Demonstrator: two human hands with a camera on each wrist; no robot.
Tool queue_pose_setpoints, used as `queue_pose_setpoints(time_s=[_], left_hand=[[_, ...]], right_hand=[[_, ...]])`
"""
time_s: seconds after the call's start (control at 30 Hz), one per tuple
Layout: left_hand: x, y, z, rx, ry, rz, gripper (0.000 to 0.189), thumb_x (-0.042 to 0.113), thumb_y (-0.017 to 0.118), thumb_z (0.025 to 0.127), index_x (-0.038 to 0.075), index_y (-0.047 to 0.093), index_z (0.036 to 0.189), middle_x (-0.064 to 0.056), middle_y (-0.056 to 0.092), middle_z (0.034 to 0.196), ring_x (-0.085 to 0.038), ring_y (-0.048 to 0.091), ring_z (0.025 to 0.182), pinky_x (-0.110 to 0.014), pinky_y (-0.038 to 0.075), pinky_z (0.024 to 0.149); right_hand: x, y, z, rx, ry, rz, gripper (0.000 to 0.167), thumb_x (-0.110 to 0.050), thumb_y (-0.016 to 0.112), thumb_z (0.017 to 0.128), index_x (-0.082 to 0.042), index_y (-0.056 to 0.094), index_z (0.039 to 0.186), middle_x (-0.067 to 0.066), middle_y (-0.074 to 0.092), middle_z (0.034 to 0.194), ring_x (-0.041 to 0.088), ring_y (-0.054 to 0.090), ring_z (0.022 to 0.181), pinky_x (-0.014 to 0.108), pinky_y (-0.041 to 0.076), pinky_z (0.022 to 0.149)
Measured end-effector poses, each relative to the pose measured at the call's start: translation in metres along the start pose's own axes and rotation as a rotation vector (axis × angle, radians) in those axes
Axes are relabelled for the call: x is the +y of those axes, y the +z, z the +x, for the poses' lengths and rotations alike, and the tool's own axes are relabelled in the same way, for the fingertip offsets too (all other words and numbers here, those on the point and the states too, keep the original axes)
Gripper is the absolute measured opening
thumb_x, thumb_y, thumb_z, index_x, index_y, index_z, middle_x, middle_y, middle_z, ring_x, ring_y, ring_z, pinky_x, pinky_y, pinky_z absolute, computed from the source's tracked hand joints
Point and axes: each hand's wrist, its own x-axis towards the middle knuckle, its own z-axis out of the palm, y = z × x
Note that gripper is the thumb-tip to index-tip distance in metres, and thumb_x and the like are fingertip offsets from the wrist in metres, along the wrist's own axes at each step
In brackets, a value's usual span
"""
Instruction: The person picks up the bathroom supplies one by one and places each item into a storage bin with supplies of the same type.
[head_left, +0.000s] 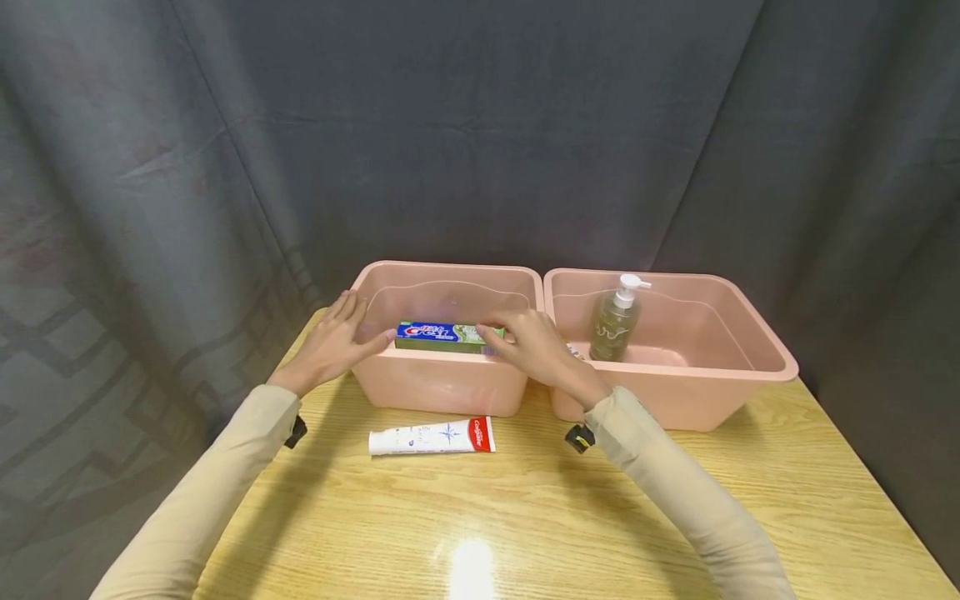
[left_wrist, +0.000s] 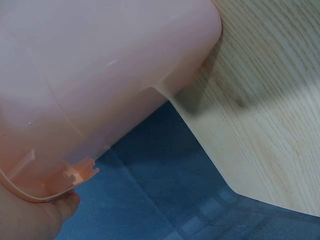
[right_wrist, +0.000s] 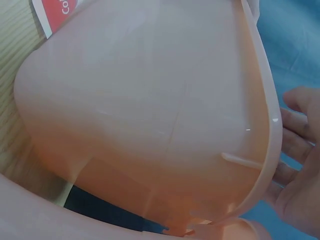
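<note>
A pink bin (head_left: 438, 383) stands on the left of the table. Inside it lies a green and blue toothpaste box (head_left: 435, 333), partly hidden by the front rim. My left hand (head_left: 333, 337) rests on the bin's left front corner, fingers extended and thumb over the front rim. At the right front corner, my right hand (head_left: 528, 337) reaches over the rim, its thumb and fingers loosely bent by the box's right end. In the right wrist view its fingers (right_wrist: 295, 137) show beyond the rim with no object visible in them. A white and red toothpaste tube (head_left: 431, 437) lies before the bin.
A second pink bin (head_left: 675, 392) stands close on the right. It holds a green pump bottle (head_left: 617, 321) with a white top and a small item (head_left: 575, 351) mostly hidden by my right wrist. Dark curtains (head_left: 480, 133) hang behind the wooden table (head_left: 420, 525).
</note>
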Motion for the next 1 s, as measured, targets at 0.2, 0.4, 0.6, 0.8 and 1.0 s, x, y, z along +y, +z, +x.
queue_pose_setpoints(time_s=[0.2,0.4,0.6,0.8,1.0], left_hand=[[0.000,0.000,0.001,-0.003,-0.003,-0.005,0.098,0.071,0.040,0.093,-0.003,0.019,0.155,-0.028,0.006,0.160,-0.038,0.000,0.149,-0.059,0.013,0.116],[0.000,0.000,0.000,-0.011,-0.007,-0.005,0.099,0.071,0.039,0.093,-0.003,0.018,0.155,-0.028,0.005,0.161,-0.038,-0.001,0.149,-0.059,0.012,0.116],[0.000,0.000,0.000,-0.016,-0.015,-0.007,0.099,0.071,0.039,0.093,-0.002,0.016,0.156,-0.027,0.004,0.161,-0.038,-0.002,0.149,-0.059,0.011,0.116],[0.000,-0.001,-0.001,-0.014,-0.018,-0.004,0.099,0.071,0.040,0.093,-0.001,0.016,0.156,-0.027,0.005,0.161,-0.038,-0.001,0.149,-0.059,0.012,0.115],[0.000,-0.001,0.000,-0.019,-0.026,-0.006,0.099,0.072,0.039,0.093,-0.001,0.016,0.156,-0.026,0.004,0.161,-0.037,-0.002,0.149,-0.059,0.012,0.115]], right_hand=[[-0.003,-0.003,-0.004,-0.004,-0.012,0.021,0.025,-0.026,0.061,0.100,-0.008,0.075,0.108,0.001,0.074,0.102,0.018,0.069,0.094,0.038,0.054,0.083],[-0.003,-0.003,-0.006,0.013,-0.030,0.017,0.024,-0.027,0.062,0.099,-0.009,0.076,0.107,0.001,0.074,0.101,0.017,0.068,0.093,0.038,0.053,0.083],[-0.002,-0.002,-0.009,0.016,-0.047,0.023,0.023,-0.026,0.062,0.099,-0.009,0.075,0.107,0.002,0.074,0.102,0.021,0.069,0.096,0.039,0.053,0.085],[-0.005,-0.002,-0.012,0.032,-0.067,0.012,0.023,-0.026,0.063,0.098,-0.009,0.075,0.107,0.003,0.074,0.106,0.020,0.068,0.101,0.039,0.052,0.088],[-0.008,-0.004,-0.014,0.043,-0.090,0.008,0.024,-0.026,0.063,0.098,-0.008,0.075,0.108,0.004,0.073,0.108,0.021,0.067,0.105,0.040,0.051,0.091]])
